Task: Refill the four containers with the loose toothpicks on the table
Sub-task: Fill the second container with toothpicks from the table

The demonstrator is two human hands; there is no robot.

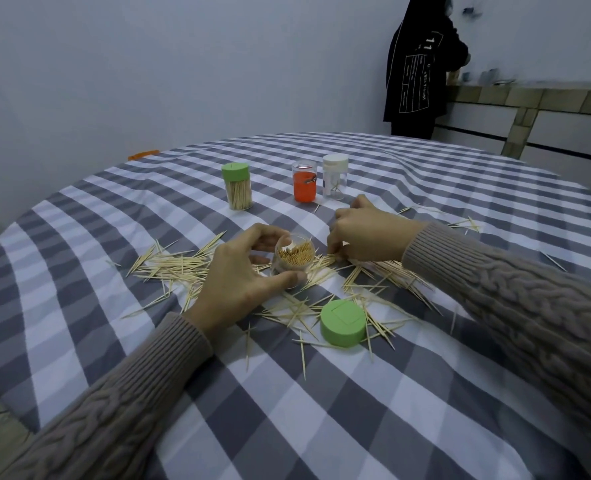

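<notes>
1. Step in hand: open clear container (292, 259), approx. full, is gripped upright by L hand (242, 282), fingers curled round it, mid-table.
2. Loose toothpicks (325, 263) just beside it are pinched by R hand (363, 237).
3. Next, prob.: bundle to be aligned, dropped in; green lid (343, 323) lies near.
</notes>
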